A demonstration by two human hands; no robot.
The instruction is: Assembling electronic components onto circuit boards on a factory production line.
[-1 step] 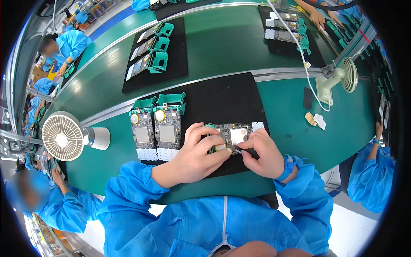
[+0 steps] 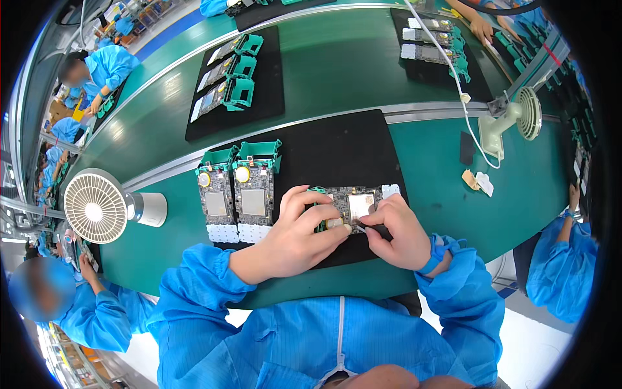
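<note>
A circuit board (image 2: 364, 203) lies sideways on the black mat (image 2: 343, 146), with a silver metal shield on it and a white perforated strip at its right end. My left hand (image 2: 301, 223) is closed over the board's left part, fingers curved across a green plastic piece and a round yellowish part. My right hand (image 2: 396, 235) pinches a thin dark thing at the board's near edge, beside the left fingertips; its kind is too small to tell. Two similar boards (image 2: 253, 194) with green plastic brackets (image 2: 258, 155) stand side by side left of my left hand.
A white fan (image 2: 97, 207) stands at the left and a pale green fan (image 2: 512, 123) at the right, with a white cable (image 2: 447, 58). Paper scraps (image 2: 478, 183) lie near it. Beyond the metal rail, more boards (image 2: 227, 81) rest on mats. Co-workers in blue sit around.
</note>
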